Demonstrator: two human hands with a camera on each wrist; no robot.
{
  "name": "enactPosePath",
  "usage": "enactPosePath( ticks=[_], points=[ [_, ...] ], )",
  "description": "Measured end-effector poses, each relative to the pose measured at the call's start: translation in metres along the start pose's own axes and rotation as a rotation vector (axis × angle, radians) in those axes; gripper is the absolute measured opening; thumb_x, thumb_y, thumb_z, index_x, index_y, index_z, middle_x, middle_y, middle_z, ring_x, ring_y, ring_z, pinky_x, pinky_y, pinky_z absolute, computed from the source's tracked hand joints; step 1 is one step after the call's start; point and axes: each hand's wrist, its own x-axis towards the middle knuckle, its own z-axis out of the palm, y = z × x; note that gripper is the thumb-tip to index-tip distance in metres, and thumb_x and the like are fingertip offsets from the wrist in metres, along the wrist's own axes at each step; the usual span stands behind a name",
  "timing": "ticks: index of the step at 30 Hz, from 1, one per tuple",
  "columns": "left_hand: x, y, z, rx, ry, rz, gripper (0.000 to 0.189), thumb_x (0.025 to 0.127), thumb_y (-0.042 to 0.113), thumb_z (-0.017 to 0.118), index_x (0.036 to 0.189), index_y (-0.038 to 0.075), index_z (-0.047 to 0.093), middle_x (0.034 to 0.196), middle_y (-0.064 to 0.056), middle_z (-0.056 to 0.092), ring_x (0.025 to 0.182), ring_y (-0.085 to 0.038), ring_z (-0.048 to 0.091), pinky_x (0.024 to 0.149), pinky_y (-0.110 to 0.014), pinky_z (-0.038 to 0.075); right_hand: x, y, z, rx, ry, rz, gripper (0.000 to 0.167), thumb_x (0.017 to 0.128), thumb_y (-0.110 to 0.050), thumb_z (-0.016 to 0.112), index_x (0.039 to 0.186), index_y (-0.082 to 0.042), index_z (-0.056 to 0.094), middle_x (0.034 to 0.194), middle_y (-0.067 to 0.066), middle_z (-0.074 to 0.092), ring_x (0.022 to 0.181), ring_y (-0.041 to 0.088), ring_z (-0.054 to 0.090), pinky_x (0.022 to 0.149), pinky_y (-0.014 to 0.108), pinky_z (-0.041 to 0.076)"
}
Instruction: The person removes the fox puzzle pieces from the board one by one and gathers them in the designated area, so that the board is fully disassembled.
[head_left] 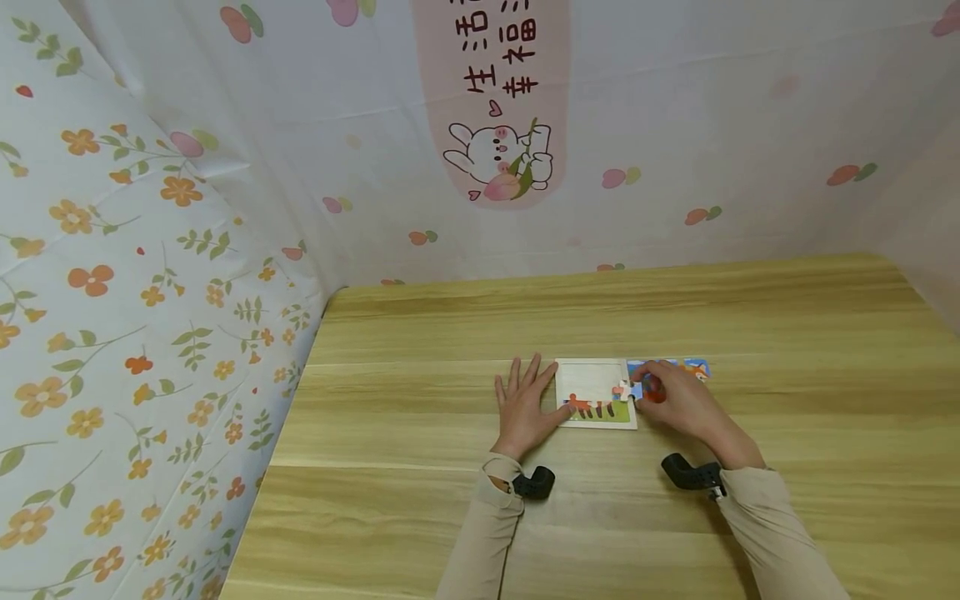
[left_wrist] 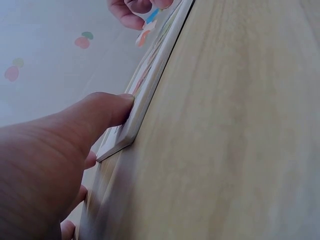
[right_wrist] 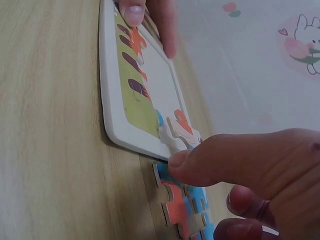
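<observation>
A white-rimmed jigsaw tray [head_left: 592, 377] lies on the table, its lower strip filled with green, orange and dark striped pieces [right_wrist: 132, 82]. My left hand [head_left: 525, 412] rests at the tray's left side, fingers spread on the wood. Its thumb [left_wrist: 112, 107] presses the near left corner. Over the tray's right rim, my right hand [head_left: 686, 404] pinches a jigsaw piece [right_wrist: 182, 131] with orange, white and blue print, tilted above the tray. Part of that piece is hidden by the thumb.
More jigsaw pieces [right_wrist: 175, 205], blue and red, lie just right of the tray, partly under my right hand. The wooden table [head_left: 405, 433] meets a patterned cloth backdrop [head_left: 337, 158] behind and at the left. A black wrist mount [head_left: 534, 483] sits on the left sleeve.
</observation>
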Motion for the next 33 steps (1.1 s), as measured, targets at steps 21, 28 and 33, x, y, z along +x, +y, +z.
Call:
enactPosePath(
  ticks=[21, 28, 33],
  points=[
    [0.000, 0.001, 0.000, 0.017, -0.002, -0.003, 0.066, 0.081, 0.045, 0.066, 0.139, 0.018, 0.047, 0.149, -0.007, 0.030, 0.139, -0.034, 0.013, 0.105, -0.062, 0.006, -0.015, 0.012, -0.015, 0.032, 0.012, 0.006, 0.024, 0.071, 0.004, 0.070, 0.093, -0.001, 0.062, 0.068, 0.000, 0.045, 0.060, 0.009, 0.037, 0.053, 0.025, 0.033],
    [0.000, 0.000, 0.001, 0.013, 0.003, -0.002, 0.066, 0.081, 0.045, 0.066, 0.138, 0.017, 0.048, 0.149, -0.008, 0.031, 0.139, -0.034, 0.014, 0.104, -0.062, 0.006, -0.020, 0.017, -0.021, 0.025, -0.008, 0.063, 0.027, 0.072, 0.004, 0.070, 0.097, 0.001, 0.061, 0.071, 0.000, 0.047, 0.063, 0.013, 0.040, 0.053, 0.026, 0.034],
    [0.000, 0.001, 0.000, -0.004, -0.002, -0.003, 0.065, 0.081, 0.041, 0.067, 0.138, 0.017, 0.048, 0.149, -0.007, 0.031, 0.139, -0.034, 0.014, 0.105, -0.062, 0.004, -0.023, 0.021, -0.025, 0.029, -0.011, 0.078, 0.026, 0.072, 0.005, 0.068, 0.097, 0.000, 0.061, 0.072, 0.000, 0.046, 0.062, 0.012, 0.039, 0.053, 0.025, 0.033]
  ],
)
